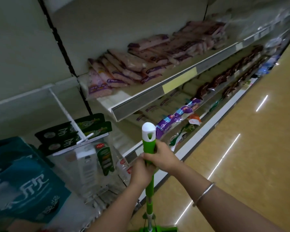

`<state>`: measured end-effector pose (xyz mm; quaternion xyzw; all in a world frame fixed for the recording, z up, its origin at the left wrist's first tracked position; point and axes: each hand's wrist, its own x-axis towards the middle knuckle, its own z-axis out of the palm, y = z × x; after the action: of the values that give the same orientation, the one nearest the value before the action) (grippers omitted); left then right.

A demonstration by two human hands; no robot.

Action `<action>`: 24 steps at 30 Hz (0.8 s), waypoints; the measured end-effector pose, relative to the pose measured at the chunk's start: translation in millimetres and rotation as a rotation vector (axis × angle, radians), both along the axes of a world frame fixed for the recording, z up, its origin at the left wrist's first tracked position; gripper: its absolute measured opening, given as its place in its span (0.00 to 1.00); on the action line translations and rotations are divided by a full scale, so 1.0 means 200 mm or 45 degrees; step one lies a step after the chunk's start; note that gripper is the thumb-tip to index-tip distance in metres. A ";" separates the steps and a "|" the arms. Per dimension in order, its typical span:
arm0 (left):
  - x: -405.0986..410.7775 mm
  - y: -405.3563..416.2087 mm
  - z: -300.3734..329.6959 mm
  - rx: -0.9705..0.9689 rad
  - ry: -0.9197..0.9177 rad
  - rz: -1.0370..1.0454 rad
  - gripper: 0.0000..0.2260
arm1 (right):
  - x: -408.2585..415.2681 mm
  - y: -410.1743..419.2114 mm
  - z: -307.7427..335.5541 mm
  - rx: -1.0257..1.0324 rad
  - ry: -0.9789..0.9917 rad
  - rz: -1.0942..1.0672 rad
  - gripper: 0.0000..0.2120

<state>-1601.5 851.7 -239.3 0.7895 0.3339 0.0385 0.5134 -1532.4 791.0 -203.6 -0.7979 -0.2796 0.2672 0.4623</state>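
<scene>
Nearest me, my right hand [159, 158] and left hand [141, 173] were both curled tight round the green mop handle [149, 190], which stood upright beside the shelf [141, 104]. I judged it light, stiff and slick, best gripped just under the white cap [148, 129].
</scene>
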 end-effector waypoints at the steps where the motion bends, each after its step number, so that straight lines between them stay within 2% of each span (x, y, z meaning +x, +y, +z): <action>1: -0.04 -0.02 0.01 0.018 -0.013 -0.003 0.03 | -0.03 -0.02 -0.01 -0.022 -0.025 0.007 0.11; 4: -0.19 -0.09 0.01 0.093 -0.046 0.045 0.16 | -0.15 -0.09 -0.01 -0.024 -0.085 0.121 0.10; 7: -0.35 -0.16 0.02 0.035 -0.059 0.104 0.12 | -0.30 -0.16 0.06 -0.053 -0.127 0.282 0.09; 11: -0.61 -0.23 0.11 -0.019 -0.097 0.077 0.06 | -0.49 -0.21 0.28 -0.014 -0.218 0.473 0.12; 13: -0.76 -0.25 0.16 0.032 -0.052 0.126 0.11 | -0.62 -0.21 0.43 0.023 -0.282 0.627 0.09; 16: -0.99 -0.25 0.29 0.174 -0.055 0.281 0.13 | -0.84 -0.17 0.65 0.056 -0.365 0.848 0.11; 20: -1.33 -0.20 0.46 0.244 -0.103 0.503 0.04 | -1.16 -0.07 0.92 0.096 -0.454 1.099 0.15; 21: -1.43 -0.19 0.50 0.252 -0.119 0.566 0.03 | -1.25 -0.05 0.98 0.121 -0.476 1.156 0.13; 24: -1.73 -0.19 0.66 0.283 -0.176 0.697 0.08 | -1.53 0.01 1.16 0.178 -0.536 1.307 0.11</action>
<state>-1946.7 814.1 -107.3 0.7169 0.4925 0.2654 0.4160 -1839.3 793.6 27.8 -0.5628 -0.7357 0.2738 0.2588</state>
